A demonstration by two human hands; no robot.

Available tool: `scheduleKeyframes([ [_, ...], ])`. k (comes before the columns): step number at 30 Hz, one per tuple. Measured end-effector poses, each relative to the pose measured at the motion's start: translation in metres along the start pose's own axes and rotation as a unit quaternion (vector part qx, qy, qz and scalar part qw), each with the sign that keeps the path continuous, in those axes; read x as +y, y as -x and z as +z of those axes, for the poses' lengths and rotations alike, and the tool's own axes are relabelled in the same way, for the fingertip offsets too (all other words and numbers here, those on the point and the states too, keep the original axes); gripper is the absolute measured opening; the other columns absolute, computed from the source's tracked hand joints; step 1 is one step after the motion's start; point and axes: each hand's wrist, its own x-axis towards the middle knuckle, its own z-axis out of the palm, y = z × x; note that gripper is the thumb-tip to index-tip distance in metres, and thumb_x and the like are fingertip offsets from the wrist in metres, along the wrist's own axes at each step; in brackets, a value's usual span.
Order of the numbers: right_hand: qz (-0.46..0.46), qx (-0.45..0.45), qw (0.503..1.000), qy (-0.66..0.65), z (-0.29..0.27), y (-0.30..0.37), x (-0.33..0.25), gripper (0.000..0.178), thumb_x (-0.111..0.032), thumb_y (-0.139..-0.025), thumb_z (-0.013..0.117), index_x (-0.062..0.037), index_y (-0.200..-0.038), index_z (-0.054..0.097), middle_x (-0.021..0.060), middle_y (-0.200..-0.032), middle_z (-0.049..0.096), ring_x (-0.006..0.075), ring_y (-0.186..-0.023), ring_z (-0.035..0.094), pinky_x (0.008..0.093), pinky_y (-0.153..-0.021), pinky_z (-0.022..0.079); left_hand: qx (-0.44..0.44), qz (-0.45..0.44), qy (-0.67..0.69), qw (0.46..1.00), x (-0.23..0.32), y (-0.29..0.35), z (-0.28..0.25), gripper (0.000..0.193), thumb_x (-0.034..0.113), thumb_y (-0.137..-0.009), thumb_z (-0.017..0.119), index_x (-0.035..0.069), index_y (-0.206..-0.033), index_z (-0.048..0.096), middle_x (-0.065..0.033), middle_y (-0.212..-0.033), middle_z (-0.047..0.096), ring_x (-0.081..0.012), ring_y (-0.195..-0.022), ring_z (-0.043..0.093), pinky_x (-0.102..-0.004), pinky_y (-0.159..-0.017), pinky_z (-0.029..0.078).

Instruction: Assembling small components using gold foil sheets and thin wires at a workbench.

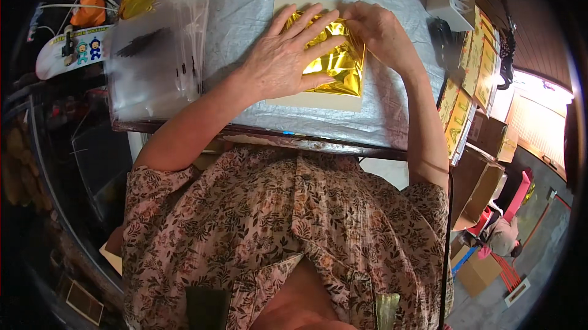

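The gold foil sheet (344,68) lies on a beige cardboard sheet (315,102), near the front edge of the silver-gray table cover (242,8); a stack of clear plastic sleeves (156,85) lies to the left. The left hand (285,54) rests palm down across the foil, fingers spread wide, gripping nothing. The right hand (383,31) is curled at the far right corner, its thumb and fingertips drawn close together; whether they pinch foil, board or neither cannot be told.

For good results, the left hand should bear lightly and evenly—excess pressure would likely deepen the creases—while the right works close to the corner, without tugging.

The foil's long axis appears to run front to back, away from the wearer, roughly aligned with the board. No distinct leading end is visible—the left side is partly covered.
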Motion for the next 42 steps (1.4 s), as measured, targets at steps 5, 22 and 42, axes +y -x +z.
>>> scheduleKeyframes([
  [5,0.021,0.018,0.992,-0.122,0.008,0.000,0.004,0.016,-0.006,-0.094,0.063,0.0005,-0.109,0.062,0.0078,-0.095,0.070,0.0129,-0.085,0.062,0.0285,-0.078,0.051,0.026,-0.002,-0.004,1.000,-0.001,0.000,0.003,0.061,0.056,-0.091,0.059,0.020,-0.140,0.054,-0.0116,-0.157,0.033,-0.0340,-0.145,0.027,-0.0532,-0.120,0.018],
  [22,-0.096,0.223,0.958,0.155,0.041,0.005,0.014,0.027,-0.017,-0.086,0.073,-0.0125,-0.113,0.068,-0.0019,-0.090,0.067,0.0191,-0.089,0.056,0.0383,-0.094,0.032,-0.013,-0.020,0.016,1.000,-0.002,-0.001,-0.001,0.064,0.054,-0.089,0.062,0.021,-0.143,0.052,-0.0128,-0.154,0.037,-0.0356,-0.143,0.030,-0.0527,-0.119,0.019],
  [42,-0.038,0.071,0.977,0.199,0.060,0.070,-0.024,0.069,-0.044,-0.102,0.046,-0.0017,-0.153,0.027,0.0162,-0.159,0.028,0.0349,-0.148,0.025,0.0508,-0.120,0.018,-0.010,-0.002,-0.013,1.000,-0.005,0.002,0.003,0.068,0.055,-0.091,0.060,0.019,-0.147,0.045,-0.0122,-0.158,0.031,-0.0345,-0.147,0.026,-0.0526,-0.120,0.019],
])
